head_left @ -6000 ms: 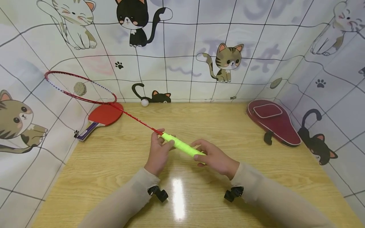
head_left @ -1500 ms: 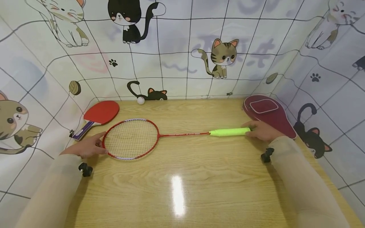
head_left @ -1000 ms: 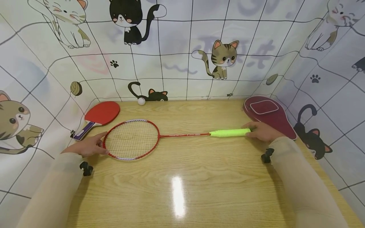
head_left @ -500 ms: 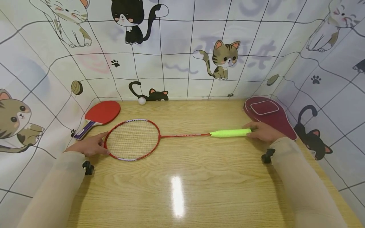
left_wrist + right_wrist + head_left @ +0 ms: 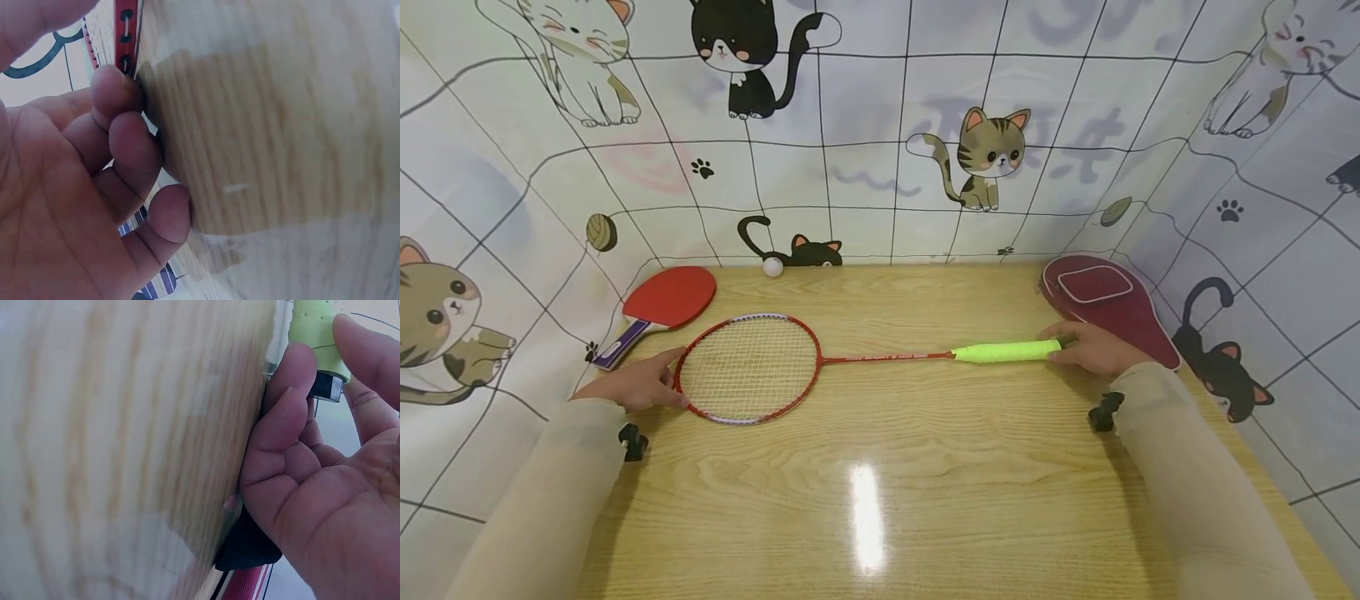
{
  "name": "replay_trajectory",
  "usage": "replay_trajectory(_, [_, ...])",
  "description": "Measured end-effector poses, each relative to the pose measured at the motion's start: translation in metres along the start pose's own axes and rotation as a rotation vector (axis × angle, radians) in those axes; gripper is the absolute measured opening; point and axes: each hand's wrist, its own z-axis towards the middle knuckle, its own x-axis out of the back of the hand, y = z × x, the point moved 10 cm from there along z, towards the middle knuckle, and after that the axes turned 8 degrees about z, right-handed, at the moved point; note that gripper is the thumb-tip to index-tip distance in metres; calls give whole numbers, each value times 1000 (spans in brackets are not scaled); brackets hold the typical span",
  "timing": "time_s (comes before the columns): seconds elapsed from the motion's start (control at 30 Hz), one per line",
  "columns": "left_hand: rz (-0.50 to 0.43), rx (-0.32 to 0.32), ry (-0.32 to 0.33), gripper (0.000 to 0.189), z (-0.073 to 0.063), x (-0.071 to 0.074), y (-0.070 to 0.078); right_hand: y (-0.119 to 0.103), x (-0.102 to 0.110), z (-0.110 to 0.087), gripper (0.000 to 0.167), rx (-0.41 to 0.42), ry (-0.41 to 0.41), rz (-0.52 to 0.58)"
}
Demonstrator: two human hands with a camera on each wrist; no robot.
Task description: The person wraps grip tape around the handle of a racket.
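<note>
A red badminton racket [image 5: 887,359] lies flat across the table, its strung head to the left and its yellow-green handle [image 5: 1003,351] to the right. My left hand [image 5: 632,385] holds the outer end of the head, with thumb and fingers spread along the rim. In the left wrist view, curled fingertips touch the red frame [image 5: 127,31] close to the tabletop. At the other end, my right hand [image 5: 1093,346] pinches the handle's butt. The right wrist view shows thumb and finger on either side of the green grip [image 5: 315,328], its dark end cap [image 5: 326,387] exposed.
A red table tennis bat [image 5: 672,297] lies behind my left hand, beside the wall. A white ball [image 5: 772,267] sits at the table's back edge. The maroon bat case [image 5: 1093,283] lies just beyond my right hand. Cat-patterned walls [image 5: 880,100] enclose the wooden table [image 5: 775,500].
Six seconds ago both hands held the racket raised at a slant by its handle. By 1.5 seconds ago it lay flat, one hand at each end. Since then, almost nothing has moved.
</note>
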Motion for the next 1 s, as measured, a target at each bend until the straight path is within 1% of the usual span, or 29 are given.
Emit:
replay_trajectory(0.17, [-10, 60, -13, 117, -2, -2, -7, 1, 1, 0, 52, 6, 6, -19])
replay_trajectory(0.27, [-16, 50, -8, 116, -2, -1, -5, 1, 1, 1, 52, 7, 14, -27])
replay_trajectory(0.4, [-9, 30, -8, 114, -2, 0, -2, 1, 1, 2, 51, 12, 16, -4])
replay_trajectory(0.67, [-14, 55, -11, 117, -2, 0, -4, 5, -1, 2, 51, -13, 22, 105])
replay_trajectory(0.73, [-14, 58, -12, 118, -2, 0, -5, 5, 0, 2, 50, -11, 20, 104])
replay_trajectory(0.87, [-3, 57, -9, 119, -1, 0, -6, 2, 0, 0, 52, 12, 11, 44])
replay_trajectory(0.93, [-1, 53, -5, 119, -1, -1, -7, 0, 0, -2, 52, 21, 9, 31])
replay_trajectory(1.0, [-3, 54, 0, 118, -1, -1, -7, 1, -1, -3, 52, 23, 10, 38])
